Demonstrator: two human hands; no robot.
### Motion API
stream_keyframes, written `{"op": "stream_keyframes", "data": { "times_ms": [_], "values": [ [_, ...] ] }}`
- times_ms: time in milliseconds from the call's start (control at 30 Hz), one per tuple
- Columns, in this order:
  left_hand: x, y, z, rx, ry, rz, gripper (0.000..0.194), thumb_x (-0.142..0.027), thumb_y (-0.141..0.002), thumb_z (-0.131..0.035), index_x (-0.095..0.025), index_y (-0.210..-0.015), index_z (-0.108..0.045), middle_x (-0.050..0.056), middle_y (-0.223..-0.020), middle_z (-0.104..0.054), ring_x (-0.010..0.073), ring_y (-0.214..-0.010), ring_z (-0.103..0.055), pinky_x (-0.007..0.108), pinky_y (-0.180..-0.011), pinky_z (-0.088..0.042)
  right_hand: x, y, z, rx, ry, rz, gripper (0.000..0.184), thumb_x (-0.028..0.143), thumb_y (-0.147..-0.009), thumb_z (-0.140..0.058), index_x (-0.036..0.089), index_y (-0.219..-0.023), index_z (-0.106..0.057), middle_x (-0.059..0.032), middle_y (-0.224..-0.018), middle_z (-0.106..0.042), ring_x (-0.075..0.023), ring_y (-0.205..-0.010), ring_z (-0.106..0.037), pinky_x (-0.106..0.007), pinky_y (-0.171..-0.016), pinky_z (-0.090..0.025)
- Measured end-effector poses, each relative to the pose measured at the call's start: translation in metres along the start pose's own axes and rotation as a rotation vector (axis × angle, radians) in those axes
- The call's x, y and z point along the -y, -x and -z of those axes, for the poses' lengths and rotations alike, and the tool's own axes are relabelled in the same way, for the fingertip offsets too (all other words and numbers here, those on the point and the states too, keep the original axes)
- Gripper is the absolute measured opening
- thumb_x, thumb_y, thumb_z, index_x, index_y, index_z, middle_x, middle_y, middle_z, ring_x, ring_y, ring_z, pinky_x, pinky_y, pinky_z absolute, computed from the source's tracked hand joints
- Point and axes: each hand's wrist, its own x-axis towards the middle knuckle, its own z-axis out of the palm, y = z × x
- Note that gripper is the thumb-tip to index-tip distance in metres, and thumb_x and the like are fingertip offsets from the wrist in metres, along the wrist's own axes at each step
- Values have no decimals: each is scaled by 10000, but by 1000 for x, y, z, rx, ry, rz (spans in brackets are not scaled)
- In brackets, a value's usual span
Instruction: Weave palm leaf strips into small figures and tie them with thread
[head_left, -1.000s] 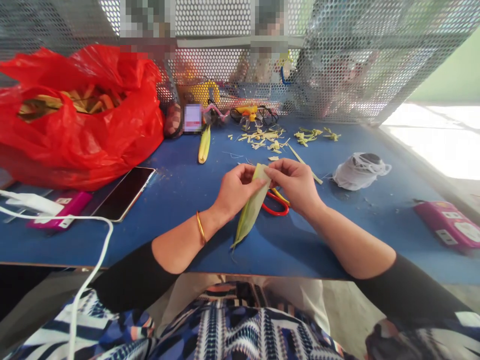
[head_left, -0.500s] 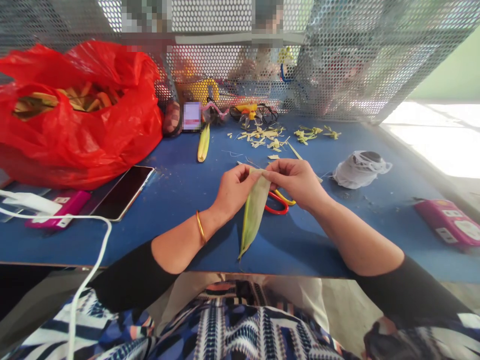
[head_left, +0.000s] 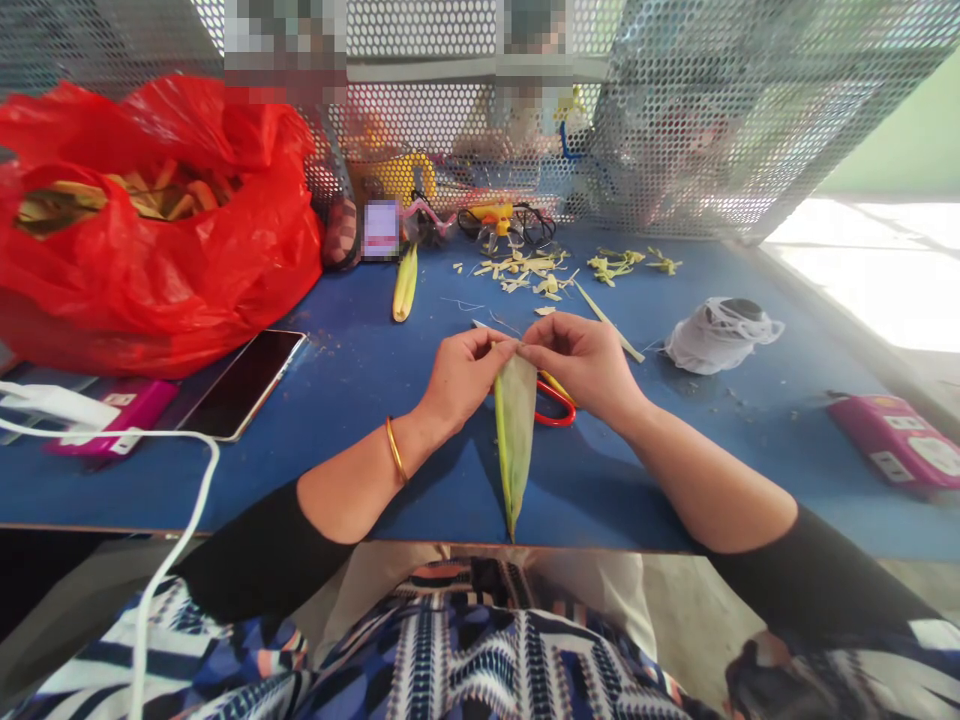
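A pale green corn husk [head_left: 516, 430] hangs tip-down over the blue table, its wide end pinched between both hands. My left hand [head_left: 466, 375] grips the upper left corner with thumb and fingers. Close against it, my right hand [head_left: 581, 365] pinches the same top edge on the right. Behind the husk lie scissors with red and yellow handles [head_left: 556, 405], partly covered by the husk and my right hand. Beyond my right hand rests a thin pale strip [head_left: 611, 322], and farther back is a scatter of husk scraps [head_left: 521, 270].
A red plastic bag [head_left: 172, 270] of husks fills the left; a phone [head_left: 244, 385] and white cable [head_left: 180, 440] lie before it. A folded husk [head_left: 405, 285] lies mid-back. Right are a wrapped spool [head_left: 720, 335] and a magenta box [head_left: 900, 440]. Perforated metal [head_left: 675, 130] borders the back.
The husk's lower tip has swung right and toward me, so it hangs straighter. Both hands have shifted slightly left, still pinching its top edge.
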Motion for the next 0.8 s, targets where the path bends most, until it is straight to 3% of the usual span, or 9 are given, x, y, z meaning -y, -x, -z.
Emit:
{"op": "stream_keyframes", "data": {
  "times_ms": [233,500,800],
  "values": [
    [0,0,2,-8,-24,-29,125,-271,-783,-646,-159,-736,-674,-21,-616,-596,93,-535,-496,217,-515,-398,-2,1,-3,-35,-80,9,164,311,-725,-719,178,-698,-626,25,-609,-590,-93,-559,-495,-259,-541,-393],
    [2,0,1,-37,-17,-50,137,-291,-777,-649,-159,-754,-678,-17,-641,-608,94,-552,-509,218,-529,-410,-1,-1,-5,17,-236,-154,359,439,-603,-842,184,-671,-598,29,-594,-589,-96,-536,-505,-255,-512,-418],
    [4,-1,0,-63,-5,-58,157,-313,-743,-688,-165,-702,-657,-30,-595,-578,83,-516,-464,214,-499,-380,-3,5,-9,-64,-32,-20,189,316,-738,-709,186,-668,-591,33,-576,-578,-82,-520,-469,-238,-499,-364]
  ]
}}
